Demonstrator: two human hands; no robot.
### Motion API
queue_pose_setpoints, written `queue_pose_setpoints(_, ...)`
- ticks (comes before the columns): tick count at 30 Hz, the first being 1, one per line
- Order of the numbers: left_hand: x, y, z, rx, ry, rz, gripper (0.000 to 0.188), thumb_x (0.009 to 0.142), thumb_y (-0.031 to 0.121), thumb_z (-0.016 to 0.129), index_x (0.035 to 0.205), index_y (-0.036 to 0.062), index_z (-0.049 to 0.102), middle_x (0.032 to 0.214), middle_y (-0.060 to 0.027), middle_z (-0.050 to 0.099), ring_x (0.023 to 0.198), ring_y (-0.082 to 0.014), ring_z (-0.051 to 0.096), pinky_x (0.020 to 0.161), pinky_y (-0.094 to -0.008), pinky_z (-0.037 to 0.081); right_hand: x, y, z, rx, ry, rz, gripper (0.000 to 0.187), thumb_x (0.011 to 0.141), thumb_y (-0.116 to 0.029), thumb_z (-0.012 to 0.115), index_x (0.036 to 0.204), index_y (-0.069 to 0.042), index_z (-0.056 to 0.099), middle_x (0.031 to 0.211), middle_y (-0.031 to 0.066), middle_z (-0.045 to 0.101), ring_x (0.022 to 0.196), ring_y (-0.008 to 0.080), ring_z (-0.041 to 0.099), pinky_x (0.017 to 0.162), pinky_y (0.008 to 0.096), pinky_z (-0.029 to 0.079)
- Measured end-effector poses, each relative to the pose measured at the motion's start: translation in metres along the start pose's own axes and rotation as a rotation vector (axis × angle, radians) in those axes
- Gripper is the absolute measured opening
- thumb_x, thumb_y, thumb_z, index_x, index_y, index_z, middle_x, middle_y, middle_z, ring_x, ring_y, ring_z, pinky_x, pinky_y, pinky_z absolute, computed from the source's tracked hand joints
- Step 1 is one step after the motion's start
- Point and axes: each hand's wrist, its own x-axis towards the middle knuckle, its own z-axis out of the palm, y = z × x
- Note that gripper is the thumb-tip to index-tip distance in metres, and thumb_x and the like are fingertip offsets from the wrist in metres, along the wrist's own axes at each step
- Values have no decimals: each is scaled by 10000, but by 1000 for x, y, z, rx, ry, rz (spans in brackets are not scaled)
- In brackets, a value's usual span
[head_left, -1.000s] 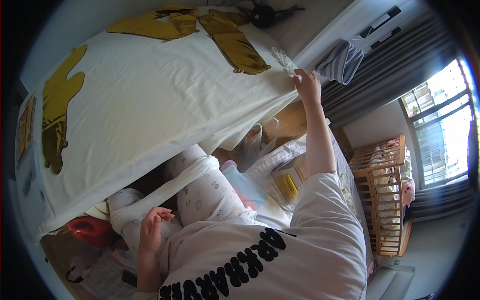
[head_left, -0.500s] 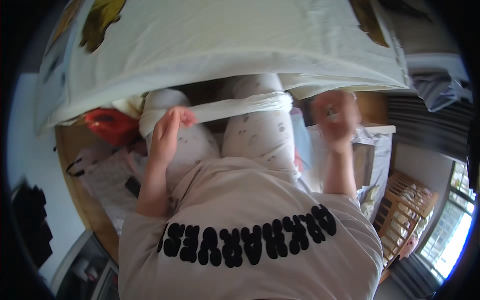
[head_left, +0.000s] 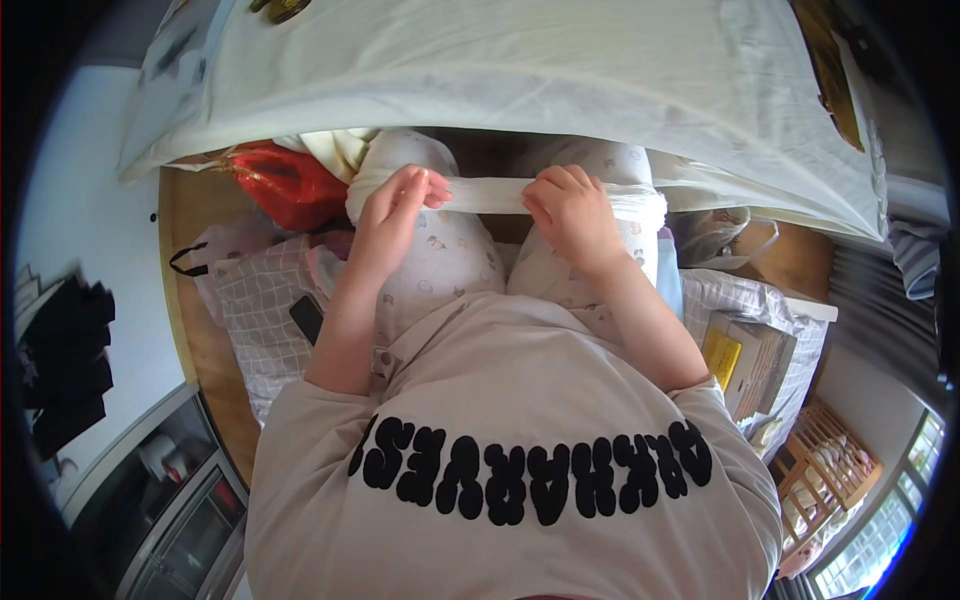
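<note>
A white band of gathered, strand-like material [head_left: 487, 194] stretches across both my knees and is looped round the outer sides of the legs. My left hand [head_left: 395, 218] is at the band over the left knee, its fingers curled toward the thumb. Over the band near the right knee, my right hand [head_left: 578, 222] is closed, knuckles up and fingers bent inward. What either hand pinches is too small or hidden to make out. Light patterned trousers [head_left: 440, 255] cover my legs, which reach under a table with a pale cloth [head_left: 500, 90].
A red bag [head_left: 290, 188] lies beside my left knee. A dark phone [head_left: 306, 319] rests on checked fabric [head_left: 262, 305] at left. On the right are a clear plastic bag [head_left: 715, 235], boxes [head_left: 750, 365] and a wooden slatted rack [head_left: 825, 465]. A glass-fronted cabinet [head_left: 175, 535] stands lower left.
My right hand has come inward from beyond the right knee to the band between the knees. The left hand stays by the left knee. The whole view has shifted somewhat.
</note>
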Motion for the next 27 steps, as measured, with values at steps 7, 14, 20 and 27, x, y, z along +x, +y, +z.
queue_pose_setpoints(7, 5, -5, 3, 33, -17, -19, 326, 1036, 298, 416, 1024, 37, 612, 936, -49, 677, 855, -115, 605, 793, -280, 434, 4, -1, 1, 41, 49, 12, 59, 785, -86, 688, 832, -97, 654, 899, 11, 631, 903, 233, 583, 762, 370, 453)
queue_pose_setpoints(14, 24, -9, 18, 690, 65, 332, 142, 876, 147, 665, 980, 52, 686, 924, -48, 668, 859, -206, 606, 798, -345, 472, 5, 2, 1, 109, 72, 27, 53, 793, -78, 675, 829, -67, 638, 872, 47, 626, 858, 269, 582, 771, 396, 460)
queue_pose_setpoints(20, 36, -27, 30, 722, -50, 397, 132, 798, 208, 729, 880, 105, 730, 878, -20, 642, 887, -225, 583, 811, -350, 456, 6, 0, 2, 162, 58, 60, 64, 817, -68, 651, 863, -40, 617, 871, 79, 612, 856, 296, 575, 772, 400, 459)
queue_pose_setpoints(27, 39, -33, 39, 834, -54, 424, 107, 787, 256, 732, 849, 167, 732, 867, 41, 635, 875, -184, 573, 855, -358, 422, 6, 1, 0, 191, 5, 71, 71, 844, -91, 639, 877, -33, 613, 907, 84, 612, 891, 302, 566, 796, 400, 446)
